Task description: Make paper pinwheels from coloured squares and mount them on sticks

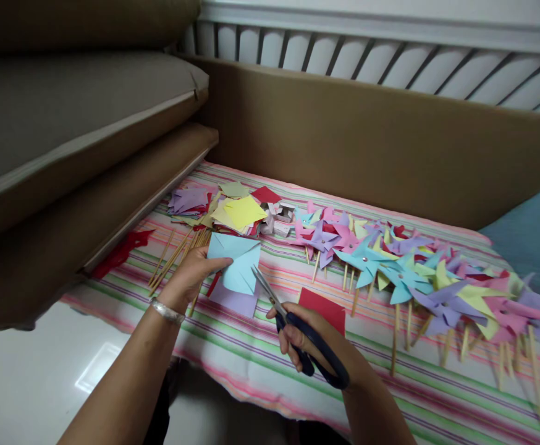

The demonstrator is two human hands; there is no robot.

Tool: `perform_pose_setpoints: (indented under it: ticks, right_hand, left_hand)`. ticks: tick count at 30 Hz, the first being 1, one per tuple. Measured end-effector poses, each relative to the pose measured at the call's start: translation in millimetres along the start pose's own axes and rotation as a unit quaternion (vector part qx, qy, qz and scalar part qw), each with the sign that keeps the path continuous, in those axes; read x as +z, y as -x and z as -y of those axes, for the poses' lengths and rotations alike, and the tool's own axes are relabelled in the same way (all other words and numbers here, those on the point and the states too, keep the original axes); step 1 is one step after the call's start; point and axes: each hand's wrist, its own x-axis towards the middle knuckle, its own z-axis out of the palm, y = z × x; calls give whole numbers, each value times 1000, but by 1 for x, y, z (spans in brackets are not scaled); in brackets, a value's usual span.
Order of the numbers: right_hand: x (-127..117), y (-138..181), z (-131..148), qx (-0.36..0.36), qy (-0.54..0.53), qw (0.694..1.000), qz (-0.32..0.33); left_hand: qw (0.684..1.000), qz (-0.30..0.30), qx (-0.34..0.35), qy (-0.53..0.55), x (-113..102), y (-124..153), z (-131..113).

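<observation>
A light blue paper square (242,272) is pinched between the thumb and fingers of my left hand (196,269). Slits run in from its corners. My right hand (300,330) grips a pair of scissors (314,343) by the dark blue handles. The blades point up and left, and their tips lie at the right edge of the blue square. Below that square, a purple paper square (233,301) rests on the striped cloth. Partly behind my right hand lies a red paper square (324,309).
Finished paper pinwheels (404,278) on wooden sticks cover the right side of the striped cloth (251,346). Behind my left hand are stacked paper squares (244,213), small boxes (282,216) and loose sticks (168,262). Stacked cushions (89,117) rise at the left; a brown panel (367,136) stands behind.
</observation>
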Motion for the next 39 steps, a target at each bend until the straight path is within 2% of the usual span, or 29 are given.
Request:
perform_pose_setpoints:
  ticks: [3, 10, 21, 27, 39]
  right_hand:
    - [2, 1, -1, 27, 5, 1000, 8]
    - [10, 0, 1, 74, -4, 997, 2]
    - [16, -8, -3, 71, -52, 995, -48]
    - [15, -14, -9, 87, -83, 991, -54]
    - [15, -16, -12, 85, -76, 992, -51]
  left_hand:
    - [999, 29, -2, -14, -1, 1, -1]
    - [998, 14, -48, -36, 4, 4, -7]
    - [999, 21, -34, -31, 5, 3, -4]
    - [999, 27, -35, -8, 4, 4, -4]
    - [999, 28, -27, -7, -1, 2, -1]
